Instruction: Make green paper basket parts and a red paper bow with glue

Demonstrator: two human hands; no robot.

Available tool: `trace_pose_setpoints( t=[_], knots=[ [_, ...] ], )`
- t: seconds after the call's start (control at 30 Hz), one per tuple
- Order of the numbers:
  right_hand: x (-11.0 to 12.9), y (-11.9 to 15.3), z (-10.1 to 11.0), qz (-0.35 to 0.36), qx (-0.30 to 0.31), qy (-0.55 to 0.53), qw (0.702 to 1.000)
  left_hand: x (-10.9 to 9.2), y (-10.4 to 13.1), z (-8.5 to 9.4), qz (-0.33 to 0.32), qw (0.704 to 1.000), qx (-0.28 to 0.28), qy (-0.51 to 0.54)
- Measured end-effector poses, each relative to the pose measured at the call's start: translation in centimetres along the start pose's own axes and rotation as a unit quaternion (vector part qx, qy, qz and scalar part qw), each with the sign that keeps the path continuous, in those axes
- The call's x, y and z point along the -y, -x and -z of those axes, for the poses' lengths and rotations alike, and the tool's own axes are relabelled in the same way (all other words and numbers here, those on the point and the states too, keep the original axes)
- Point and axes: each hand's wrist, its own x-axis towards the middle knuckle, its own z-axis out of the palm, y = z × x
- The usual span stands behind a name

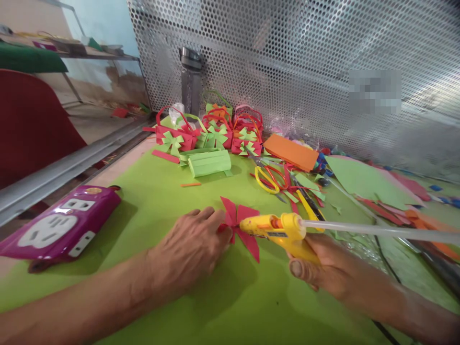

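My right hand (318, 268) is wrapped round the handle of a yellow hot glue gun (275, 225), from whose back a long white glue stick runs off to the right. The gun's nozzle points left, at the middle of a red paper flower (247, 213) with pointed petals; whether it touches cannot be made out. My left hand (196, 239) pinches the flower's left side, its fingers closed and partly covering the paper. The flower rests on the green tabletop (154, 297).
Red and green paper baskets (215, 136) with bows stand at the back by a bottle (190, 79). Scissors (268, 179) and paper scraps lie right of centre, beside an orange sheet (291, 152). A purple power strip (61, 225) is on the left; perforated metal (287, 62) rises behind.
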Motion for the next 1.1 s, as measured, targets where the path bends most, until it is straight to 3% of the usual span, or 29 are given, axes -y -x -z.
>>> trace_pose_setpoints(
  t=[0.9, 1.1],
  knots=[
    [0.32, -0.25, -0.26, 0.006, -0.012, 0.015, 1.0, -0.21, 0.17, 0.25, -0.005, 1.0, -0.008, 0.009],
    [0.54, -0.35, -0.18, -0.004, -0.015, 0.026, 1.0, -0.31, -0.04, 0.38, -0.004, 1.0, 0.014, 0.003]
  ],
)
